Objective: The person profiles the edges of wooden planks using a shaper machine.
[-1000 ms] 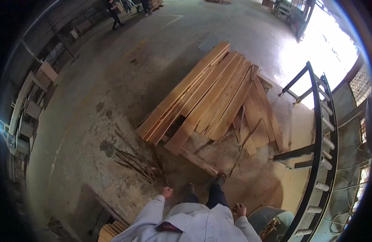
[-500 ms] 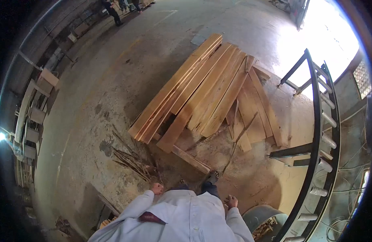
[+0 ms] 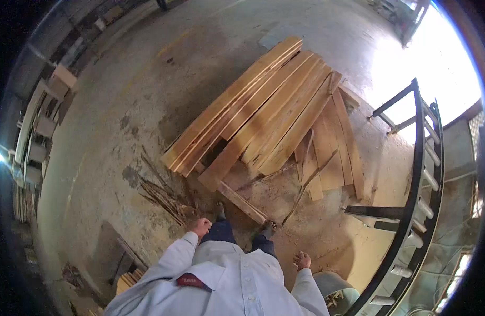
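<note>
My left hand [image 3: 201,227] hangs low at my side with its fingers curled in, and nothing shows in it. On the other side, my right hand [image 3: 302,260] hangs down, loosely bent with its fingers a little apart, holding nothing. Ahead of my feet lies a stack of long wooden boards [image 3: 274,113] on the floor, fanned out at the right. A short wooden board [image 3: 243,203] lies just in front of my shoes. Left of it is a bundle of thin sticks [image 3: 161,197], nearest to my left hand. Neither hand touches any wood.
A black-framed roller conveyor [image 3: 418,210] stands along the right. Near my right hand sits a round grey container [image 3: 334,288] with wood scraps. Thin wood strips [image 3: 129,280] are at lower left. Racks with boards [image 3: 45,126] line the left wall; a bright doorway [image 3: 437,63] is at upper right.
I have stepped forward, my left foot now ahead near the short board. The boards sit slightly closer in view. My hands have swung a little; nothing was taken up.
</note>
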Demonstrator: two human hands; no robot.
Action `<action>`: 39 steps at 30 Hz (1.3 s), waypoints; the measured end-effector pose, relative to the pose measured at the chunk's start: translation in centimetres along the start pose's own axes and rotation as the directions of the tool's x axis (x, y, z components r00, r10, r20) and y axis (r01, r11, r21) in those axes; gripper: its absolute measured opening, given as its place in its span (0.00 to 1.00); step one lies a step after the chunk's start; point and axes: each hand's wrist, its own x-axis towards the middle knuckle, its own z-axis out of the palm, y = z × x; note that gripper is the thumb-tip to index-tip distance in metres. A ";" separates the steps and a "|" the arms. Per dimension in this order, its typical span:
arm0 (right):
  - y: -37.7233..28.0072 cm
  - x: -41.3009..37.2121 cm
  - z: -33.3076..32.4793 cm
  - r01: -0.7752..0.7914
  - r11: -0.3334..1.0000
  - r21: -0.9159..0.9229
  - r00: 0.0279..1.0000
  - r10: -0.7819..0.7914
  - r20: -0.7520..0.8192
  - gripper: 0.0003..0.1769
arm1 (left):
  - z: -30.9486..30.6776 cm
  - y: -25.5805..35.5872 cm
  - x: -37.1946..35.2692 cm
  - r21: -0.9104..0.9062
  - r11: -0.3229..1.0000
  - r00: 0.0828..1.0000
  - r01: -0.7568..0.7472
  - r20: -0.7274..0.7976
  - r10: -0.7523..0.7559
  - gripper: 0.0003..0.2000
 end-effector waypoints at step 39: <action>0.6 -14.4 37.1 -0.399 0.587 -0.705 0.914 0.315 -0.256 0.37 | -6.1 -24.3 54.4 -0.580 0.692 0.890 0.430 0.141 -0.434 0.40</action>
